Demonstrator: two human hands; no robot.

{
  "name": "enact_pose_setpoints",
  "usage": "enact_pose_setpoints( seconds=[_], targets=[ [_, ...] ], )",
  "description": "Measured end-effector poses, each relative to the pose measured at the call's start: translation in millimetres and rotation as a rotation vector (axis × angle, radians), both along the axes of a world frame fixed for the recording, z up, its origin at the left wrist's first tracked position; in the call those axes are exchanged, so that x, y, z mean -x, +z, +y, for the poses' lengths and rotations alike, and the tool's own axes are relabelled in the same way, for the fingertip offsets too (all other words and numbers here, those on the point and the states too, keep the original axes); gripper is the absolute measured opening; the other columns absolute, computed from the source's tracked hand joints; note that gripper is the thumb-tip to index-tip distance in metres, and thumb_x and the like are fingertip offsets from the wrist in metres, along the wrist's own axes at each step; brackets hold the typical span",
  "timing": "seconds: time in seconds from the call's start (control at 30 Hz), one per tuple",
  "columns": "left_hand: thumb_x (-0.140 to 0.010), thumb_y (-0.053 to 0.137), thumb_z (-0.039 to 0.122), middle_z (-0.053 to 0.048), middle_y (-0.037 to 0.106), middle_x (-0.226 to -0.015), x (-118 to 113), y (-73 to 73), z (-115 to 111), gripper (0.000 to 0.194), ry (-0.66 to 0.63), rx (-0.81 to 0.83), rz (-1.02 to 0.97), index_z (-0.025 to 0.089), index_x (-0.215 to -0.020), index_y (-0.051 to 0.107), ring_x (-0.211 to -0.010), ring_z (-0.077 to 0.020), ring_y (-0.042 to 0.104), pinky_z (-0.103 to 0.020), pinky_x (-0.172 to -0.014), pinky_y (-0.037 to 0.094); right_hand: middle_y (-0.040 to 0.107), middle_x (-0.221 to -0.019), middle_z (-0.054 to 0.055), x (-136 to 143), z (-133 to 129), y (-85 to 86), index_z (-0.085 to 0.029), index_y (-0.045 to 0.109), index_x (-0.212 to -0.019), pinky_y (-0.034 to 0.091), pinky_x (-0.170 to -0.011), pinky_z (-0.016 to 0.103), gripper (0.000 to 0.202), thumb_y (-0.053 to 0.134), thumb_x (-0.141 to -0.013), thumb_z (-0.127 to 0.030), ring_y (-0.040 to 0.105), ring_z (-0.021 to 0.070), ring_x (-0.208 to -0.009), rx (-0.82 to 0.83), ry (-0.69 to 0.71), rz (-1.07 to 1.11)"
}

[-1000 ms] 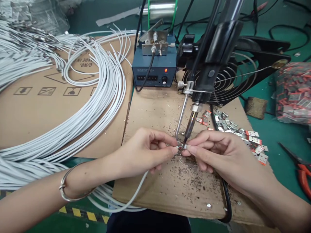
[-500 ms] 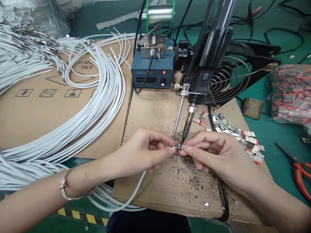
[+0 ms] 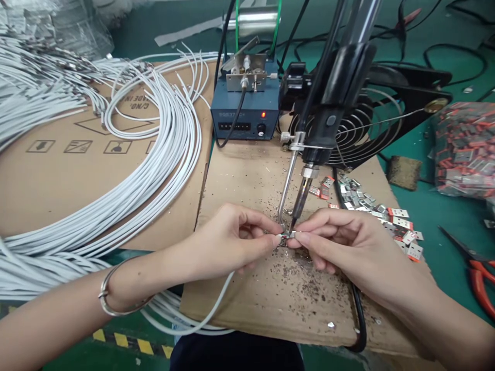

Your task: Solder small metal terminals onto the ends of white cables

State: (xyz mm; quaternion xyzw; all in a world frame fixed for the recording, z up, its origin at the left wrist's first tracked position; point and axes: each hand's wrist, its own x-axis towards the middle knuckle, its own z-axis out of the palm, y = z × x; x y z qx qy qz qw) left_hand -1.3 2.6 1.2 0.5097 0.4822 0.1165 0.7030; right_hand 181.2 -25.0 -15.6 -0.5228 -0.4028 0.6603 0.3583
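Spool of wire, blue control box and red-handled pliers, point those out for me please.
Spool (image 3: 257, 24): head view, wound wire.
Blue control box (image 3: 235, 114): head view, front panel.
Pliers (image 3: 479, 289): head view, red handle.

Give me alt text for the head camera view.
Left hand pinches a white cable and right hand a small metal connector, meeting under a soldering iron. Around them: bundled white cables, loose connectors, blue control box.

Fingers (image 3: 303, 240) of the right hand (image 3: 348, 241) partly hide the connector (image 3: 293, 234); the right edge crops the pliers (image 3: 478, 284).
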Motion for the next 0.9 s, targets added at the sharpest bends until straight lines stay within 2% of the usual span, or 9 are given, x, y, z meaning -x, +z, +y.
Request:
enact_pose_setpoints(
  seconds=[0.27, 0.63, 0.9],
  targets=[
    [-0.076, 0.062, 0.017, 0.008, 0.047, -0.045, 0.2, 1.6, 1.4, 0.007, 0.015, 0.058, -0.031, 0.012, -0.071, 0.061, -0.036, -0.0040, 0.045, -0.014, -0.036, 0.037, 0.072, -0.063, 0.003, -5.6, -2.7, -2.7, -0.019, 0.071, -0.066, 0.043, -0.036, 0.008, 0.005, 0.076, -0.067, -0.019, 0.053, 0.0035, -0.039, -0.003, 0.004, 0.019],
    [-0.076, 0.062, 0.018, 0.008, 0.049, -0.045, -1.0, 1.6, 1.3, 0.008, 0.016, 0.048, 0.008, 0.012, -0.072, 0.061, -0.036, -0.0045, 0.045, -0.013, -0.035, 0.040, 0.071, -0.060, 0.003, 0.7, 1.5, 0.9, -0.019, 0.071, -0.063, 0.043, -0.035, 0.007, 0.010, 0.078, -0.060, -0.013, 0.052, 0.0030, -0.037, 0.028, -0.012, -0.008],
    [-0.075, 0.062, 0.016, 0.008, 0.048, -0.045, -0.4, 1.5, 0.9, 0.005, 0.023, 0.072, -0.022, 0.012, -0.072, 0.062, -0.036, -0.0036, 0.045, -0.012, -0.036, 0.038, 0.071, -0.063, 0.003, -3.8, -2.6, -4.0, -0.019, 0.071, -0.067, 0.045, -0.037, 0.010, 0.005, 0.075, -0.069, -0.021, 0.054, 0.0044, -0.040, -0.028, 0.005, -0.004]
  ],
)
